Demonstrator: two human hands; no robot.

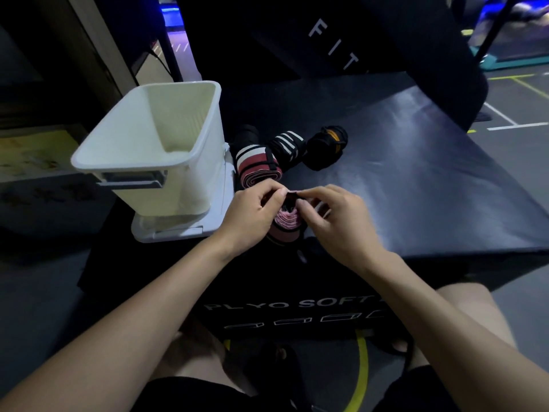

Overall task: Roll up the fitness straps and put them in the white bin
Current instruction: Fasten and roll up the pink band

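A person seated at a black padded plyo box (416, 162) works with both bare hands over the box's near edge. The left hand (252, 212) and right hand (335, 217) meet around a pink-and-black woven fitness strap (286, 224), partly wound into a roll. The fingers and thumbs of both hands are curled in and pinch the strap's upper end, where its dark tip shows between them; the coil's pink layered end faces the camera. The roll looks unfinished, with loose folds, so this strap seems to be mid-rolling.

Just behind the hands, toward the middle of the box top, lie three more straps, each already rolled: a red-and-white striped roll (258, 165) nearest the hands, a black roll with white stripes (288, 145) beside it, and a black roll with an orange patch (326, 147) to the right of that.

A white rectangular plastic bin (190, 162) stands on a white lid or tray at the box's left edge, just beside the striped roll. The visible part of its inside holds no straps.

Judging from this, none is binned yet: the strap in hand needs finishing, then all four must go into the bin.
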